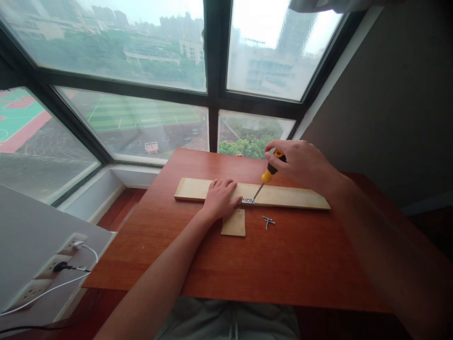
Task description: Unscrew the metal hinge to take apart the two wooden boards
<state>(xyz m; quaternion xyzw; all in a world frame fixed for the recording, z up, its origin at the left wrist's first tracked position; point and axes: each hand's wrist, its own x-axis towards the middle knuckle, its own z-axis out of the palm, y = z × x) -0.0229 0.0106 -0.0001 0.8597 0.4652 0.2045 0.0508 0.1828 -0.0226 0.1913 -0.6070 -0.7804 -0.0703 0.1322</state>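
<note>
A long pale wooden board (283,194) lies across the table. My left hand (222,196) rests on it, fingers laid over the top face and thumb beside a small metal hinge or bracket (248,201) at the board's near edge. In my right hand (300,163) is a yellow and black screwdriver (268,174), tilted, its handle gripped near the top. The tip of its shaft meets the right part of the metal piece; whether a screw sits under it is too small to tell. A small square of thin wood (235,223) lies below my left hand, partly covered by it.
Several loose screws (268,222) lie on the reddish wooden table (283,264), right of the wood square. Large windows (141,113) stand behind the table. At the left, wall sockets (56,265) hold plugs with cables. A grey wall (396,104) rises at the right.
</note>
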